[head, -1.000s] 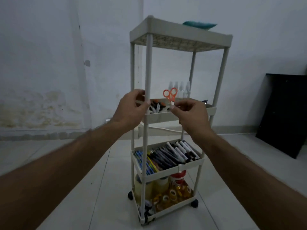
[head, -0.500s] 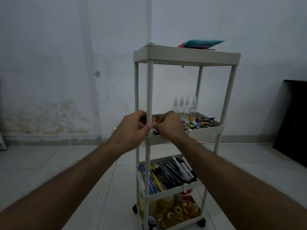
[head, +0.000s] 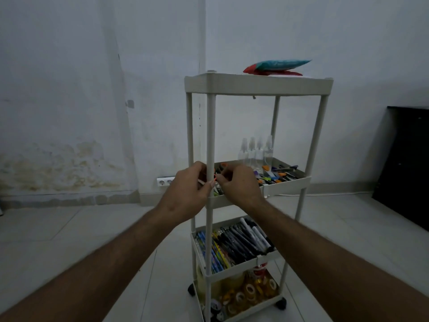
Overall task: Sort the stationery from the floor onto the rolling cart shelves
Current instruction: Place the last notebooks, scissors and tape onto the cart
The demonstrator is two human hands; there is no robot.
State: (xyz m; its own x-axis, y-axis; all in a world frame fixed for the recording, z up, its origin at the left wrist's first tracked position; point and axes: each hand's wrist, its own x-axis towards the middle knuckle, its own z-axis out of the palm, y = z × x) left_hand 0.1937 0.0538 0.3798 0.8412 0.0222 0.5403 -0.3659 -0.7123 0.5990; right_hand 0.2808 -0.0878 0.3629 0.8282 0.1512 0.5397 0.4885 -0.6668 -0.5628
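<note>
Head view. Rolling cart (head: 257, 86): pale plastic, four tiers, black castors, standing on a tiled floor (head: 81, 233) near a white wall. Top tier: a teal and red packet (head: 277, 66) lying flat. Second tier (head: 286, 184): four clear spray bottles (head: 256, 151) upright at the back; assorted small stationery (head: 276, 175) with orange, purple and dark parts spread across the tray. Third tier: dark markers (head: 246, 240) in a row, blue and yellow pencils (head: 214, 253) to their left. Bottom tier: tape rolls (head: 248, 290), amber and clear. Left hand (head: 185, 194): at the front left corner of the second tier, fingers curled, pinching a slim item with an orange tip (head: 207, 181) beside the front post. Right hand (head: 240, 185): just right of that post, over the same tier, fingers curled toward the same item; whether it actually grips it cannot be told. Wall socket (head: 165, 181) low on the wall. Dark panel (head: 406, 163) leaning at the right.
</note>
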